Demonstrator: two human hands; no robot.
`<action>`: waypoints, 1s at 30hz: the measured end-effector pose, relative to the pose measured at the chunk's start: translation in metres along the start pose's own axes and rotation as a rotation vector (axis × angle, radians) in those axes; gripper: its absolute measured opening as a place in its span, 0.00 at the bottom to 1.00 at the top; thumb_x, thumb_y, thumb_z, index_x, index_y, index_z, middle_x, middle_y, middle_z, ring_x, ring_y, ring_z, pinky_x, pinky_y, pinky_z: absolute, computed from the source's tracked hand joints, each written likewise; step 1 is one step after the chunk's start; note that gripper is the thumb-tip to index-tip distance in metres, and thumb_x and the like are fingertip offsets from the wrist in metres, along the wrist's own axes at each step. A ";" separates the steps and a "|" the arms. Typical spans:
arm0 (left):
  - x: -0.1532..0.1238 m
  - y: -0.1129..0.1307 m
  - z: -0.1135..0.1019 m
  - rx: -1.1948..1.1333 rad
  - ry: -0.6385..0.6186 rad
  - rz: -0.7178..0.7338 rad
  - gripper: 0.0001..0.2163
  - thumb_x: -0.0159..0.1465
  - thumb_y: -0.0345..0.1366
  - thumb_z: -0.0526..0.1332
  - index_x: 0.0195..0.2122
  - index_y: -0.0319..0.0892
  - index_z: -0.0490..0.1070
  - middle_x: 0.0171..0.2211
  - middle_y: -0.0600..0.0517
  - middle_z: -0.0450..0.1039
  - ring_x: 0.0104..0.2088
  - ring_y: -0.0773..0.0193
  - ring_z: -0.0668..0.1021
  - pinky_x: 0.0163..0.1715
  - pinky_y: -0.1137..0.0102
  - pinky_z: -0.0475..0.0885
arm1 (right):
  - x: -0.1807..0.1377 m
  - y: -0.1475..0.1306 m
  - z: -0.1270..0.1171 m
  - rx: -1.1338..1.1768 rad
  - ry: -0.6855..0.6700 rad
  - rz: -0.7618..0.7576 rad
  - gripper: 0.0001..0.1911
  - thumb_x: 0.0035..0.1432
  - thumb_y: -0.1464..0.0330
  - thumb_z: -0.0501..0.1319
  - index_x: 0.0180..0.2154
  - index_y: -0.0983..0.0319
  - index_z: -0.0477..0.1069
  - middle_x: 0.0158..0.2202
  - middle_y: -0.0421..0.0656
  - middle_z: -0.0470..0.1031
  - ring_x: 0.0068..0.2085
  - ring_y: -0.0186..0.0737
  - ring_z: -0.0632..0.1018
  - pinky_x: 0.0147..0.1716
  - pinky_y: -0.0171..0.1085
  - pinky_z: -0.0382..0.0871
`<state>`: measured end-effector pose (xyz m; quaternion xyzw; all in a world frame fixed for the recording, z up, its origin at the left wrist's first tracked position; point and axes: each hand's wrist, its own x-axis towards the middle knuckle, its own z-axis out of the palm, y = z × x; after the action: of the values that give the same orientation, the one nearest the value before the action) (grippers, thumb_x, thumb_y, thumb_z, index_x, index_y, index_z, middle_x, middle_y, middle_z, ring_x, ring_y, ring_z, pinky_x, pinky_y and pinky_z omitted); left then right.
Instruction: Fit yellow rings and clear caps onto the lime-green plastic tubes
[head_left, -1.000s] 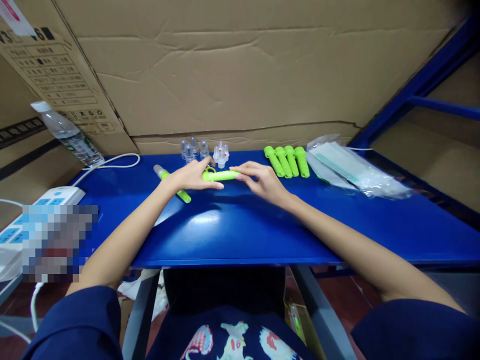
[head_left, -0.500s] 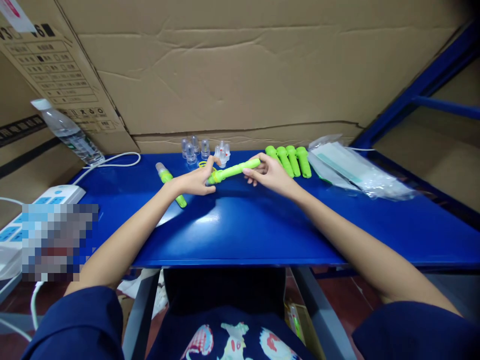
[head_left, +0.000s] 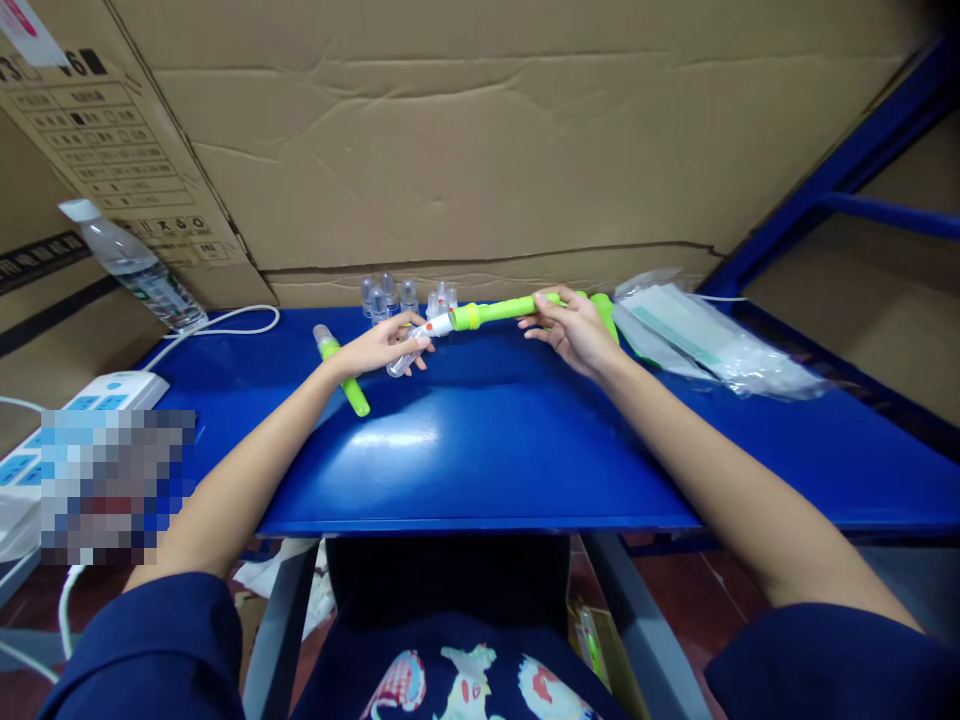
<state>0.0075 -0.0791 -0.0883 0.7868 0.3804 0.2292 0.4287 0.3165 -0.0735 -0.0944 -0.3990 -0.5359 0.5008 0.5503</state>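
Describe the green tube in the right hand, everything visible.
The slender, bright green tube looks plastic, with a yellower ring near its left end. It is held over the blue table, tilted up toward the right. The right hand pinches it near its right end; its left end meets a white, red-dotted piece in the left hand. Whether they are joined is unclear.

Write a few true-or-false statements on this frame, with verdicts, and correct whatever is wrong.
1. The left hand holds a clear-and-white piece. True.
2. The right hand holds nothing. False: it holds a green tube.
3. A green stick with a clear tip lies on the blue table. True.
4. The plastic packaging lies left of both hands. False: it lies to their right.
5. Clear caps stand beyond the left hand. True.
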 end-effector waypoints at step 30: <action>0.080 0.038 -0.037 1.240 0.093 -0.222 0.24 0.63 0.37 0.61 0.62 0.47 0.71 0.56 0.40 0.77 0.52 0.47 0.80 0.47 0.60 0.75 | 0.002 0.006 -0.001 -0.010 -0.019 0.024 0.22 0.56 0.54 0.72 0.38 0.56 0.63 0.31 0.40 0.76 0.33 0.37 0.80 0.34 0.37 0.82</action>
<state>0.0463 -0.0102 -0.0338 0.8340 0.5401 -0.0460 -0.1029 0.3166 -0.0707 -0.1000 -0.4036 -0.5386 0.5085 0.5371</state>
